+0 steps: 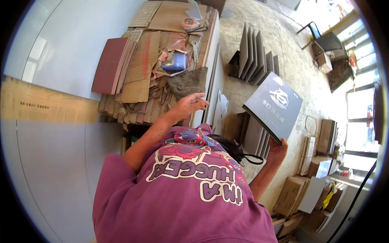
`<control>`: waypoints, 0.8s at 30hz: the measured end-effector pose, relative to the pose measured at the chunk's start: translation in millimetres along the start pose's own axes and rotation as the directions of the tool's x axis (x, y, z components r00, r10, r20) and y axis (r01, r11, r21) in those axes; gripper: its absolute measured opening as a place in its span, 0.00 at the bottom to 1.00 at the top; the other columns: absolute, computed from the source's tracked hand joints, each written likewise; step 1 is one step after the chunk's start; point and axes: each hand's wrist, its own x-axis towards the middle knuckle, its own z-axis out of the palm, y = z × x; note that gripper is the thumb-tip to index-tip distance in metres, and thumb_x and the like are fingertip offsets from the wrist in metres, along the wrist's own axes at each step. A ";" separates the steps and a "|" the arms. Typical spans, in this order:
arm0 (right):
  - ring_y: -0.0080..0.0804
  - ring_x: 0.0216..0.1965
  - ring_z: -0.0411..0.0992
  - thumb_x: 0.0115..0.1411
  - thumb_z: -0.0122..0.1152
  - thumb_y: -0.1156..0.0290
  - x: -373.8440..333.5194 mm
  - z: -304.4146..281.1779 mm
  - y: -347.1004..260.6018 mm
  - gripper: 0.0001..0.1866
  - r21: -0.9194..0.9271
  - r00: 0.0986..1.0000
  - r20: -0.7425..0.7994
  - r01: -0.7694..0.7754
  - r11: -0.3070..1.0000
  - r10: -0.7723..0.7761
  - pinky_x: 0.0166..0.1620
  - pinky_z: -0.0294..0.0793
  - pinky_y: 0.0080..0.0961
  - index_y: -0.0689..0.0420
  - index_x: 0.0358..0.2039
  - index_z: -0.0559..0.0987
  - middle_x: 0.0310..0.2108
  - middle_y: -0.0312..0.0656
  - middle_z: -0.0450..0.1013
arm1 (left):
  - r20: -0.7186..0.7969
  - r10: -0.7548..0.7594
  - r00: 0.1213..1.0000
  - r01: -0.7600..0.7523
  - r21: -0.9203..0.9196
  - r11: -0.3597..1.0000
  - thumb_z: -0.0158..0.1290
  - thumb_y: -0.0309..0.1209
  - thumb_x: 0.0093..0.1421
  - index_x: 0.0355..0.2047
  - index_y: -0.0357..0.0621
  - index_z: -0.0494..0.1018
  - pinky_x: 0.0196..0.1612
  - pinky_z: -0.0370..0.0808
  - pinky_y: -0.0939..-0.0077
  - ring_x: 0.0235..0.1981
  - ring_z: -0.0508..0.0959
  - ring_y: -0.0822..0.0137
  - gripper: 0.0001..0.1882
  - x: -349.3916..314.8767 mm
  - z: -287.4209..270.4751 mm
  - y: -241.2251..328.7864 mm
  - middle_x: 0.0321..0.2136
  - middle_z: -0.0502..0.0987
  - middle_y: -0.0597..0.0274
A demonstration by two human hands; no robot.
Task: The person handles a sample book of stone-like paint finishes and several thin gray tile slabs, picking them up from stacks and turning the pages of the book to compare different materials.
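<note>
At the right, my right hand [278,153] grips the near lower corner of a dark grey printed board [276,106]. It is large and flat, with white print and a black edge, and it tilts above the floor. Part of the fingers is hidden behind its corner. My left hand [189,107] is held near the bench edge with its fingers apart and nothing in them. Just beyond it, a crumpled dark grey cloth [188,83] lies on the cardboard-covered bench [162,44].
Maroon boards [110,67], a blue item [175,61], scissors [195,51] and a tape roll [189,24] lie on the bench. Grey panels [252,52] stand upright on the floor. Cartons [291,194] are stacked at the lower right; a chair [326,41] stands far right.
</note>
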 end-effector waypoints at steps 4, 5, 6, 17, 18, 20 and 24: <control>0.34 0.34 0.75 0.52 0.56 0.66 -9.7 55.8 -10.2 0.17 -0.065 0.993 0.116 0.035 0.997 -0.027 0.35 0.78 0.26 0.62 0.40 0.72 0.35 0.44 0.74 | 0.094 0.050 0.994 -0.044 -0.068 0.997 0.51 0.46 0.58 0.58 0.34 0.53 0.51 0.65 0.74 0.46 0.71 0.69 0.36 -4.8 12.3 15.2 0.47 0.70 0.55; 0.34 0.35 0.75 0.52 0.56 0.67 -11.4 66.0 -9.9 0.15 -0.065 0.989 0.151 0.019 0.998 -0.009 0.36 0.78 0.27 0.62 0.39 0.73 0.35 0.44 0.74 | 0.106 0.045 0.993 -0.035 -0.090 0.995 0.52 0.47 0.57 0.58 0.34 0.53 0.51 0.66 0.74 0.46 0.72 0.68 0.38 -8.9 15.2 22.6 0.47 0.70 0.55; 0.35 0.35 0.75 0.53 0.55 0.67 -13.0 75.6 -8.7 0.14 -0.065 0.983 0.185 0.003 0.998 0.009 0.36 0.78 0.28 0.62 0.38 0.73 0.35 0.44 0.74 | 0.110 0.052 0.993 -0.037 -0.138 0.990 0.52 0.49 0.56 0.58 0.34 0.52 0.52 0.66 0.73 0.46 0.72 0.68 0.39 -12.7 15.7 26.9 0.47 0.70 0.54; 0.32 0.37 0.75 0.52 0.54 0.66 -48.9 174.4 6.4 0.21 -0.310 0.806 0.530 -0.106 0.945 0.264 0.38 0.78 0.28 0.66 0.45 0.70 0.37 0.45 0.73 | -0.229 0.041 0.973 -0.161 -0.537 0.828 0.54 0.35 0.57 0.52 0.38 0.60 0.45 0.72 0.75 0.42 0.74 0.68 0.26 -47.7 3.1 28.3 0.44 0.71 0.58; 0.31 0.37 0.75 0.52 0.53 0.67 -52.1 180.7 7.9 0.21 -0.336 0.786 0.547 -0.109 0.935 0.288 0.38 0.78 0.28 0.65 0.45 0.70 0.37 0.44 0.73 | -0.255 -0.001 0.967 -0.155 -0.592 0.791 0.54 0.33 0.56 0.51 0.39 0.62 0.44 0.73 0.75 0.40 0.75 0.67 0.24 -52.1 0.5 29.1 0.43 0.71 0.58; 0.31 0.39 0.74 0.52 0.53 0.67 -55.7 190.4 10.8 0.21 -0.389 0.767 0.561 -0.087 0.917 0.311 0.39 0.77 0.27 0.65 0.46 0.70 0.38 0.43 0.73 | -0.283 -0.022 0.959 -0.170 -0.633 0.755 0.52 0.31 0.57 0.50 0.37 0.62 0.45 0.72 0.76 0.42 0.74 0.69 0.22 -64.3 -3.4 37.0 0.43 0.71 0.58; 0.29 0.42 0.72 0.54 0.54 0.64 -62.1 208.8 16.6 0.23 -0.474 0.717 0.590 -0.065 0.878 0.371 0.42 0.73 0.26 0.64 0.47 0.70 0.41 0.42 0.72 | -0.349 0.023 0.937 -0.239 -0.593 0.769 0.52 0.30 0.57 0.51 0.37 0.61 0.46 0.71 0.75 0.42 0.73 0.69 0.22 -80.0 -19.5 44.5 0.43 0.70 0.57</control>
